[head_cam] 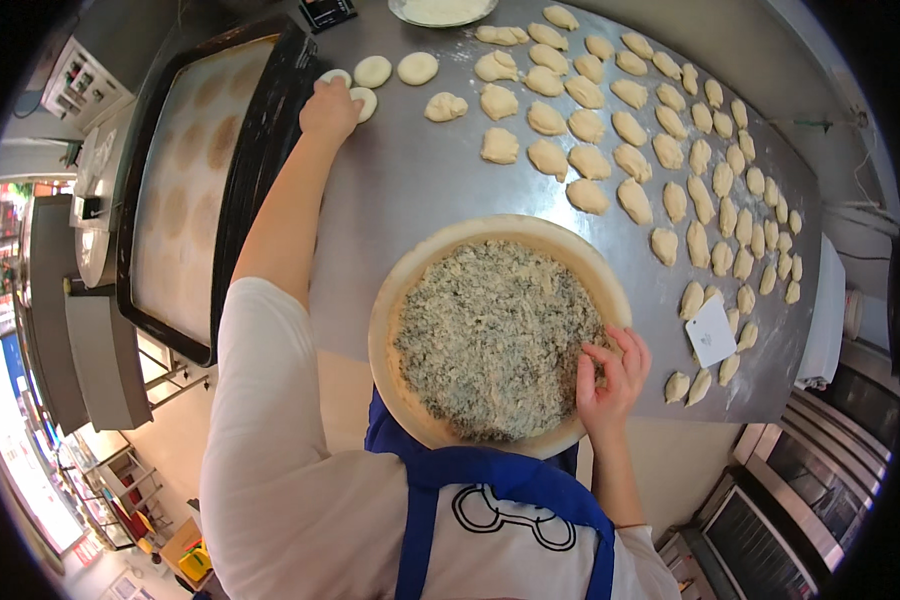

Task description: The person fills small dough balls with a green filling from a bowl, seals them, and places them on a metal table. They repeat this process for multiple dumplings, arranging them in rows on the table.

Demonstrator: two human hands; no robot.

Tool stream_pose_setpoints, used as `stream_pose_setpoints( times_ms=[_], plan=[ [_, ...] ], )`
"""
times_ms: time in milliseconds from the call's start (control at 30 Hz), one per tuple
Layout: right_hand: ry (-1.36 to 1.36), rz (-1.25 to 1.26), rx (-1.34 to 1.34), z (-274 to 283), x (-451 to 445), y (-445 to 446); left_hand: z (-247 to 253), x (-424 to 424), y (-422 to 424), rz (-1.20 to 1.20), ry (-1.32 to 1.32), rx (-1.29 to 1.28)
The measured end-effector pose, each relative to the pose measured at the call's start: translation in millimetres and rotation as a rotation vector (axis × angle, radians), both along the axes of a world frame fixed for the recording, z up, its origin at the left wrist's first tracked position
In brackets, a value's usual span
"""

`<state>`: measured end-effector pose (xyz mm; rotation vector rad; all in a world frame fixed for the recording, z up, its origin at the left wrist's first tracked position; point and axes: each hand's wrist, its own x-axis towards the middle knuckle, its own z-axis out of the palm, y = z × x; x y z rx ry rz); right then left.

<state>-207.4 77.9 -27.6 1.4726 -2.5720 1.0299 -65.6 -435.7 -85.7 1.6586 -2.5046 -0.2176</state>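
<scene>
My left hand (331,111) reaches to the table's far left and rests on pale round dough discs; one disc (363,104) shows at its fingers and another is partly under them. Whether it grips one, I cannot tell. Two more discs (418,68) lie just to the right. My right hand (612,379) is at the right rim of a large round bowl (500,223), its fingers curled over the edge at the filling. A crumbly grey and cream filling (499,341) fills much of the bowl. Rows of dough pieces (547,118) cover the table's right part.
Black-rimmed baking trays (130,247), the top one lined and stained with round marks, stand left of the steel table (420,180). A plate of white powder (442,10) sits at the far edge. A white card (711,332) lies over some dough pieces at right.
</scene>
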Motion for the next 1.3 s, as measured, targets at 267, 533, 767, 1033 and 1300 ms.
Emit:
stream_pose_setpoints(
  times_ms=[267, 533, 767, 1033, 1300],
  plan=[
    [0.0, 0.022, -0.015, 5, 1, 0, -34, -78, 38, -0.593, 0.054, 0.092],
    [0.002, 0.017, -0.067, 4, 0, -1, -27, -64, 65, -0.362, 0.267, 0.024],
    [0.035, 0.046, -0.08, 3, 0, 1, -32, -40, 52, 0.252, 1.568, 0.901],
    [0.07, 0.045, -0.113, 4, 2, 0, 38, -49, 117, 0.34, 1.622, 1.506],
    [0.201, 0.44, -0.464, 56, 46, -40, 99, 28, 287, 0.002, 1.631, 1.731]
  ],
)
